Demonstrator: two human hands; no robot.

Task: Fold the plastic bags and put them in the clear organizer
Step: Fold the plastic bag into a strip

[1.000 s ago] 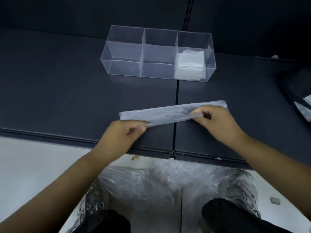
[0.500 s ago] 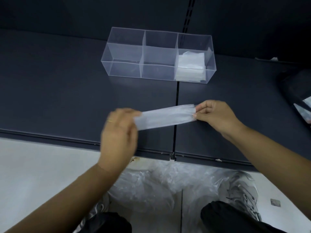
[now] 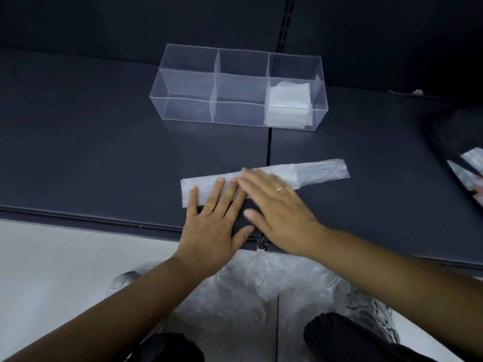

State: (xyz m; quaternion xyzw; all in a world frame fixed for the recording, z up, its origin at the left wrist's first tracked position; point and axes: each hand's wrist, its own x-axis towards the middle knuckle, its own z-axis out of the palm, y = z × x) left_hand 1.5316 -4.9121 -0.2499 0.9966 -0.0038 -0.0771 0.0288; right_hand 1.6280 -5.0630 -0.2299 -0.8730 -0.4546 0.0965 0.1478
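The plastic bag (image 3: 321, 173) lies on the shelf (image 3: 91, 152), long axis left to right. Both hands press it flat and grasp nothing. The left hand (image 3: 213, 223) is at its left end, the right hand (image 3: 281, 218) mid-strip (nearer the free right end). The clear organizer (image 3: 187, 108) stands farther back.

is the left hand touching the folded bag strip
Touching. In the head view the left hand lays straight fingers flat on the left end of the folded bag strip.

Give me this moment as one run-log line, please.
left hand: flat on long translucent plastic strip | right hand: likewise | clear plastic organizer: folded bags, right compartment
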